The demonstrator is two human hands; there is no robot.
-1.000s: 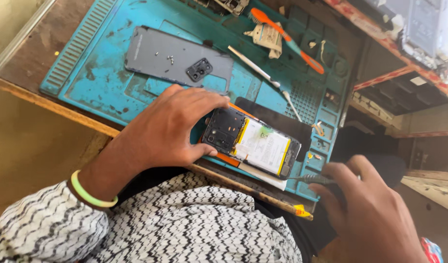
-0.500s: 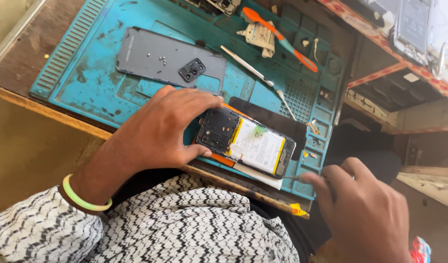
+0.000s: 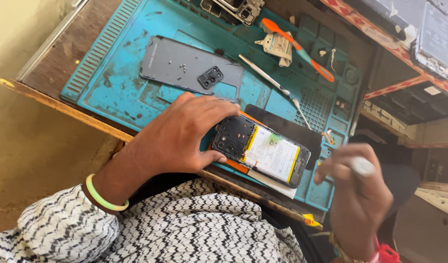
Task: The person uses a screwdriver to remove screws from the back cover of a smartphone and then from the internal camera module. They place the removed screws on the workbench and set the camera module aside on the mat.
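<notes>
The left hand (image 3: 185, 134) keeps its grip on the opened phone (image 3: 263, 150) at the blue mat's (image 3: 117, 92) near edge — the right hand (image 3: 358, 192) has risen beside it, now pinching a small white tool (image 3: 363, 166).

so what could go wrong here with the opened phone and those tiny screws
The opened black phone with its exposed battery lies near the front edge of the blue repair mat, steadied only by the left hand; a knock could slide it off. The tiny loose screws on the grey back cover could roll away. The right hand holds a small white-tipped object, blurred.
</notes>
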